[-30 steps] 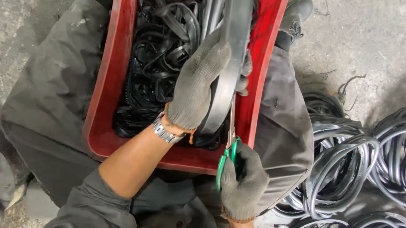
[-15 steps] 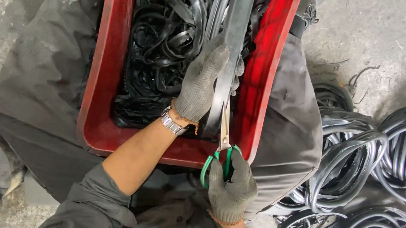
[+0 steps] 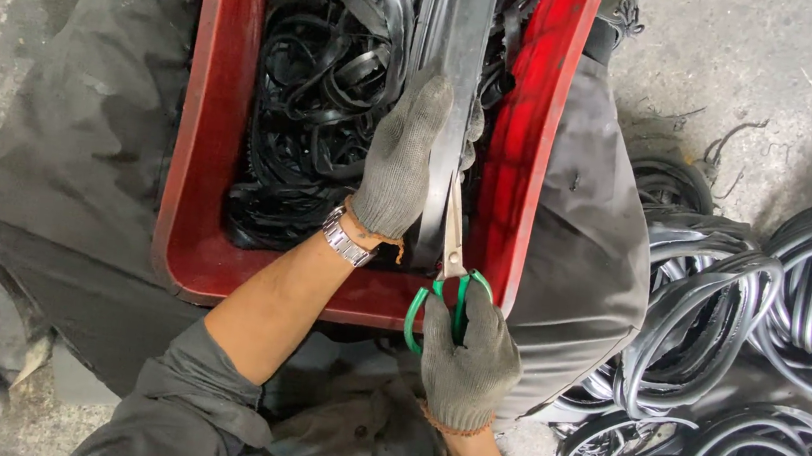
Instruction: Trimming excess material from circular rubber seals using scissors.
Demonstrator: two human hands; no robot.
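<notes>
Right now my left hand, gloved grey, is clamped around a flat dark rubber strip running up the centre of the frame, fingers curled over its edge. Below it, my right hand grips green-handled scissors, fingers through the loops, blades on the strip. Both forearms reach up over a red crate of black rubber loops; more rubber rings lie lower right.
</notes>
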